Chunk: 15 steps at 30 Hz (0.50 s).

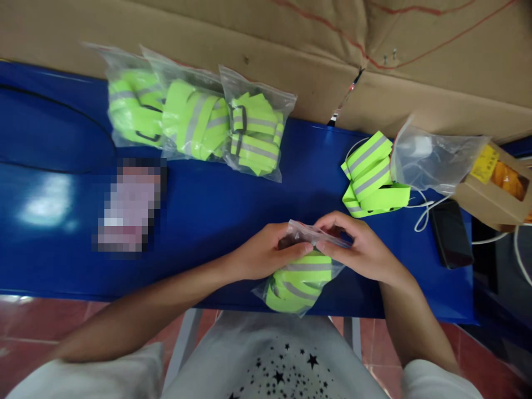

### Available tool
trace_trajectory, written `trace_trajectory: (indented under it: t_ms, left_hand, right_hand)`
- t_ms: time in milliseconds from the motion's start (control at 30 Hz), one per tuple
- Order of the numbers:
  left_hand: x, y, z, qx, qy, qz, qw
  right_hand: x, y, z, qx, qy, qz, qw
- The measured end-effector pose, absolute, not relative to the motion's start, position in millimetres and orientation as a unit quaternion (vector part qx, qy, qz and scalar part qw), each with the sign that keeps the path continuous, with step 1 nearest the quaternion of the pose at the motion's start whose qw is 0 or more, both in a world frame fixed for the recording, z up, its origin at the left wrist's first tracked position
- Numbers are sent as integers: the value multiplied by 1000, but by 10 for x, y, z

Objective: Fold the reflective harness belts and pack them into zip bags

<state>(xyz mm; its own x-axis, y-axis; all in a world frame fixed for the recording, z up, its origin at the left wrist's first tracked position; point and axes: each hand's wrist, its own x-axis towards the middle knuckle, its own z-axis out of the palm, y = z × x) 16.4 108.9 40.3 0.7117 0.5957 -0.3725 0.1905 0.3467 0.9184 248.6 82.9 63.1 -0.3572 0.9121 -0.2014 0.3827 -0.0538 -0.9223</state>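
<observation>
A clear plastic bag with a folded neon yellow-green reflective strap inside lies at the front edge of the blue table. My left hand pinches the left part of the bag's top edge between thumb and fingers. On the right part of the same edge, my right hand is closed, its thumb close to the left thumb. Beyond my right hand rests a loose bundle of neon reflective strap, with an unfilled clear bag beside it.
Three filled bags line the back of the blue table. A pixelated phone-like object lies left. At right are a black phone, white cables and a small cardboard box. Brown cardboard stands behind.
</observation>
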Motion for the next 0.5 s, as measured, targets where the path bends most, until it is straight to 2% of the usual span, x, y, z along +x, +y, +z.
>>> trace_trajectory:
  t_ms: [167, 333, 500]
  left_hand:
    - [144, 1093, 384, 581, 283, 91, 758]
    - [129, 1105, 395, 639, 235, 78, 728]
    - [138, 1118, 414, 637, 224, 67, 734]
  right_hand:
    - [2505, 837, 663, -490, -630, 552, 240]
    - [2439, 802, 637, -469, -654, 555, 207]
    - [2332, 760, 617, -486, -671, 500, 253]
